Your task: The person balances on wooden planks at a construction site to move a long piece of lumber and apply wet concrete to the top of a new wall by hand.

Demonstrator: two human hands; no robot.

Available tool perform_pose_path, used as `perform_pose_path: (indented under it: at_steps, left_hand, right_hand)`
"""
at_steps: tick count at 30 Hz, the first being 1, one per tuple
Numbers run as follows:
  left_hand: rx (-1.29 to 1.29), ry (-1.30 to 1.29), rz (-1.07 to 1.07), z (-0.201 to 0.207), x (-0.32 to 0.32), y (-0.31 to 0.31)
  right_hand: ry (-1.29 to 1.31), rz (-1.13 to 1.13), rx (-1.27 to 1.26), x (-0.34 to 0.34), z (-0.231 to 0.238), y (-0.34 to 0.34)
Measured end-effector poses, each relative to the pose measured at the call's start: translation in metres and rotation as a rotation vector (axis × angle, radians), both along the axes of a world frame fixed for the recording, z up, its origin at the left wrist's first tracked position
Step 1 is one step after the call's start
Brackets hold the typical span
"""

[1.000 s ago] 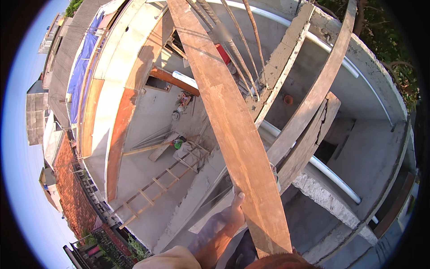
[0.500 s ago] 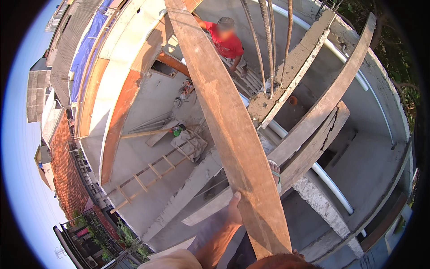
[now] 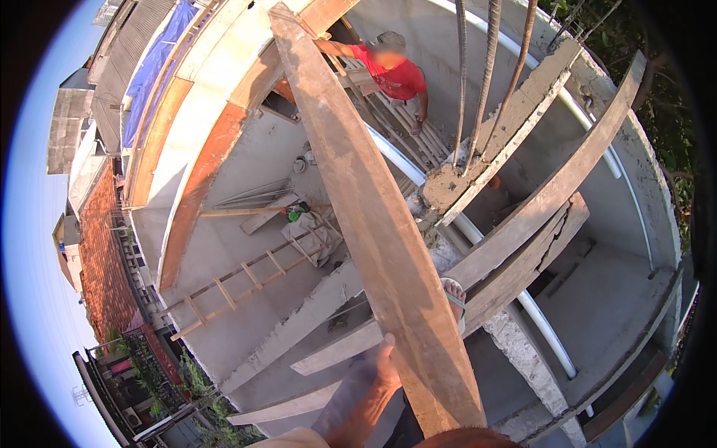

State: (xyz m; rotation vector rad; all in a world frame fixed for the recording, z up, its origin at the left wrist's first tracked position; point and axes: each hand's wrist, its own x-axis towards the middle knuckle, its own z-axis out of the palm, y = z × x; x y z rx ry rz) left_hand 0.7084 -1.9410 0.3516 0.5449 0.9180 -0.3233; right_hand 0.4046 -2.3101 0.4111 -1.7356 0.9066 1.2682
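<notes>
A long, broad wooden plank (image 3: 358, 201) runs from close in front of me to the far upper left. My left hand (image 3: 386, 366) is closed on its left edge near the close end. The thumb shows along that edge; the other fingers are hidden by the board. My right hand does not show. My sandalled foot (image 3: 454, 295) rests on narrower boards beside the plank. Below the far end, a person in a red shirt (image 3: 392, 75) reaches one arm toward the orange-brown formwork behind the plank; that hand is partly hidden.
Steel rebars (image 3: 485, 82) rise from a rough concrete beam (image 3: 515, 134) at the right. Two weathered boards (image 3: 553, 175) bridge the gaps there. A white pipe (image 3: 549, 336) passes beneath. A wooden ladder (image 3: 246, 284) lies on the floor far below, and formwork panels (image 3: 205, 179) stand at the left.
The view has shifted slightly, with rebars and beam now farther right. The plank's far tip now shows fully. The other person has turned and stretched an arm out. My left hand keeps its grip.
</notes>
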Motion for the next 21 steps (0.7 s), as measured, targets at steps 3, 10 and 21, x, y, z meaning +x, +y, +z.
perform_pose_path:
  at_steps: [3,10,21]
  left_hand:
    - [-0.021,-0.029,0.003,-0.001,0.003,-0.003]
    - [-0.077,-0.004,0.035,0.001,0.013,-0.01]
    - [-0.139,-0.012,0.062,-0.015,0.004,-0.014]
  right_hand:
    - [-0.039,0.106,-0.015,-0.012,-0.005,-0.01]
    - [-0.284,0.474,-0.042,-0.057,-0.029,-0.042]
    - [-0.345,0.626,-0.095,-0.08,-0.039,-0.064]
